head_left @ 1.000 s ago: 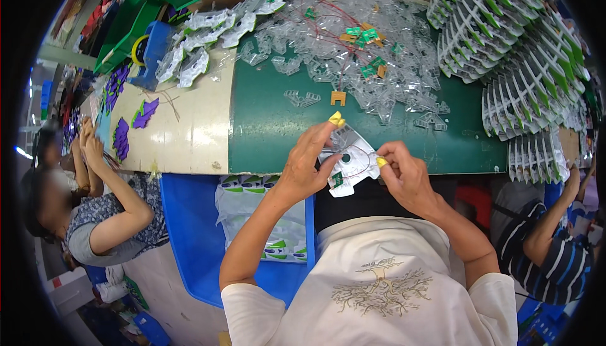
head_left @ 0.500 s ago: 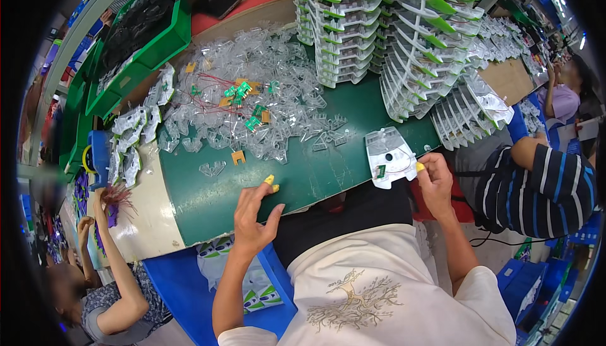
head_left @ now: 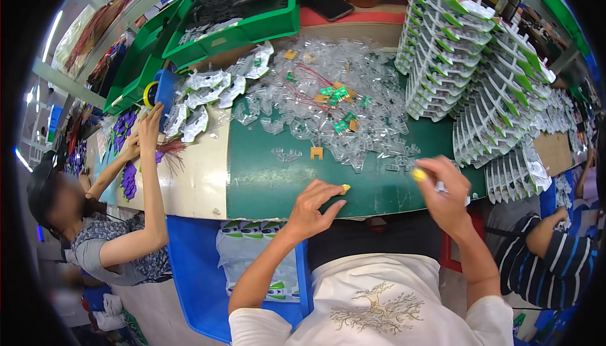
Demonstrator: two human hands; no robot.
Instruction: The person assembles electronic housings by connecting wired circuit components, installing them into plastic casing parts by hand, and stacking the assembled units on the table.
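Observation:
My left hand (head_left: 317, 208) hovers at the front edge of the green table top (head_left: 265, 185). Its thumb stands apart from the fingers, nothing is between them, and a fingertip wears a yellow cover. My right hand (head_left: 449, 196) is over the table's right front, fingers bent and slightly blurred, with yellow on one tip. Small white bits show beside its fingers; whether it grips them is unclear. Beyond the hands lies a heap of clear plastic parts (head_left: 306, 116), with small green circuit boards (head_left: 339, 93) and red wires on top. One tan notched piece (head_left: 317, 153) lies nearer to me.
Tall stacks of white-and-green housings (head_left: 445, 56) rise at the right. Green bins (head_left: 237, 37) stand at the back left, near loose white housings (head_left: 211, 90). A co-worker's arms (head_left: 146, 175) work at a blue tape dispenser (head_left: 165, 93). A blue bin (head_left: 196, 276) sits below the table edge.
The white housing with a small board, held by my right hand earlier, is no longer plainly visible. My right hand has risen toward the stacks. The whole view has shifted; my left hand stays open.

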